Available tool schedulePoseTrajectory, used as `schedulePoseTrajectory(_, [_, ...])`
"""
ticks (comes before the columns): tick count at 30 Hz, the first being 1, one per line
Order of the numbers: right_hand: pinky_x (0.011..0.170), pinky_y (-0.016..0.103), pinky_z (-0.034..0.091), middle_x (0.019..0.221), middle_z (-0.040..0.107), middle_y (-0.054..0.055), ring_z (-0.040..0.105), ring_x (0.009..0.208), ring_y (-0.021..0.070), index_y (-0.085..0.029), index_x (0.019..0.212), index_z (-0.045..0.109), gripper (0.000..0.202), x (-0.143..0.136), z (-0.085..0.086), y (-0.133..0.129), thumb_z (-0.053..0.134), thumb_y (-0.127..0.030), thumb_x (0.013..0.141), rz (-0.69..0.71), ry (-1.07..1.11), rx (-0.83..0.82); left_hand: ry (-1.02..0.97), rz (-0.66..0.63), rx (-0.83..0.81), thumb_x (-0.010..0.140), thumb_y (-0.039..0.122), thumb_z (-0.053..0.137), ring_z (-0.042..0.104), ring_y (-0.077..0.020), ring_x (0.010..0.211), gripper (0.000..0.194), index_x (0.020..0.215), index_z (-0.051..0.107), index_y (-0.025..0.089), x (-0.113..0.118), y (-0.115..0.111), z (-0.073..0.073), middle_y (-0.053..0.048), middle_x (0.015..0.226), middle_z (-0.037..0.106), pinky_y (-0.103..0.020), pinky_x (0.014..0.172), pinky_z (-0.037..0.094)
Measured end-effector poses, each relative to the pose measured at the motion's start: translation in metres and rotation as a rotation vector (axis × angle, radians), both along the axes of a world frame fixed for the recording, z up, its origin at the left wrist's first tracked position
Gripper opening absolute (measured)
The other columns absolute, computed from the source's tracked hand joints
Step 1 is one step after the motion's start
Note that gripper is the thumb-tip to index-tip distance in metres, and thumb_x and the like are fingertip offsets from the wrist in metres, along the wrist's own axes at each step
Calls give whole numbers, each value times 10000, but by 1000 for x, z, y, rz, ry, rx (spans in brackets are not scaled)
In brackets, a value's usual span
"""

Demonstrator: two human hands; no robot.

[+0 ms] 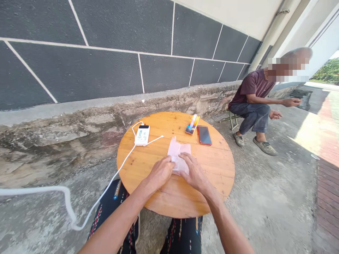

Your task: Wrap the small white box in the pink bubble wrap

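Pale pink, thin, crinkled sheet [173, 146] lies flat near the middle of the round, orange-brown wooden table [156, 195], slightly toward the near side. Left hand [162, 170]: fingers curled, tips at the sheet's lower left edge; can't tell if pinching or just pressing. Right hand [195, 173]: open, fingers spread and bent, resting over the sheet's right part.

Beyond the sheet, to the right: blue, yellow and orange angular box-like item [196, 123] with a pale strip on it, just beside a dark flat phone-like slab with red edges [204, 135], partly pixelated. Beyond, to the left: white rectangular device with black end and dark print [142, 137]. White cable [124, 157] runs by it and off the table's left edge; a short plug end points right.

Farther right, person in maroon shirt and dark trousers [258, 84] sits on a low stool [233, 120] by the dark grey block-patterned wall [111, 74].
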State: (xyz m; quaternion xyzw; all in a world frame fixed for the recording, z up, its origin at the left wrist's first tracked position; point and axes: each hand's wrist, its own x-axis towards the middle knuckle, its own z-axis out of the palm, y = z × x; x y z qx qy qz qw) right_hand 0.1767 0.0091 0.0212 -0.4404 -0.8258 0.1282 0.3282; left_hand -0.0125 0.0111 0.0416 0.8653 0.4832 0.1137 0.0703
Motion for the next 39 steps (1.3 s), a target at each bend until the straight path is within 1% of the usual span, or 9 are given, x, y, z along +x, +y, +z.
schedulePoseTrajectory(3, [828, 400, 477, 1090, 620, 106, 610, 948, 233, -176, 1106, 543, 299, 32, -7, -11, 523, -308, 839, -311, 93, -167, 11, 6, 27, 874, 161, 405, 489, -160, 767, 249, 742, 615, 170, 2, -2, 2, -39, 823, 527, -258, 653, 362])
schedulePoseTrajectory(6, [675, 333, 479, 891, 663, 86, 638, 734, 202, -151, 1026, 554, 325, 48, -17, -21, 488, -419, 855, -499, 153, -388, -17, 3, 56, 874, 126, 377, 482, -164, 816, 264, 733, 597, 169, 3, -3, 1, -51, 888, 530, -261, 681, 368])
schedulePoseTrajectory(9, [609, 286, 450, 730, 654, 54, 638, 658, 191, -136, 1033, 540, 396, 40, -22, -24, 470, -486, 860, -499, 218, -496, -41, -6, 64, 883, 127, 367, 484, -164, 822, 268, 745, 594, 168, 3, -3, -2, -53, 887, 529, -257, 684, 375])
schedulePoseTrajectory(12, [525, 252, 402, 620, 617, 17, 604, 536, 165, -128, 1029, 531, 387, 22, -24, -19, 466, -472, 865, -490, 264, -553, -76, -6, 53, 883, 136, 387, 496, -165, 826, 252, 754, 601, 166, 3, -3, -6, -54, 880, 533, -257, 700, 389])
schedulePoseTrajectory(16, [489, 232, 374, 667, 622, 12, 593, 538, 152, -142, 1037, 532, 337, 7, -30, -9, 530, -407, 829, -527, 291, -542, -168, -16, 69, 896, 145, 386, 516, -161, 842, 260, 766, 610, 170, 1, -2, -9, -54, 887, 536, -256, 732, 411])
schedulePoseTrajectory(21, [501, 231, 395, 727, 618, 8, 598, 598, 159, -161, 1172, 486, 438, 2, -35, -7, 554, -398, 809, -612, 312, -489, -243, -58, 72, 892, 129, 400, 528, -153, 842, 256, 770, 620, 176, -3, 0, -12, -49, 880, 539, -249, 753, 422])
schedulePoseTrajectory(31, [436, 212, 380, 678, 526, -47, 516, 505, 118, -132, 1285, 368, 566, -12, -19, -1, 551, -272, 768, -602, 361, -629, -244, -55, 61, 889, 126, 407, 528, -158, 839, 260, 799, 644, 183, -3, 2, -14, -49, 875, 545, -261, 755, 430])
schedulePoseTrajectory(35, [449, 210, 373, 651, 469, -63, 498, 528, 121, -142, 1285, 372, 580, -18, -25, -1, 518, -214, 728, -599, 371, -511, -282, -61, 46, 880, 119, 417, 534, -167, 892, 262, 881, 668, 195, -4, 2, -13, -57, 914, 558, -272, 802, 440])
schedulePoseTrajectory(39, [481, 219, 350, 591, 388, -87, 455, 516, 124, -122, 1275, 381, 596, -22, -33, 3, 469, -172, 688, -620, 348, -348, -265, -88, 24, 855, 90, 429, 536, -161, 877, 265, 834, 670, 196, -4, 3, -10, -49, 910, 558, -264, 780, 442])
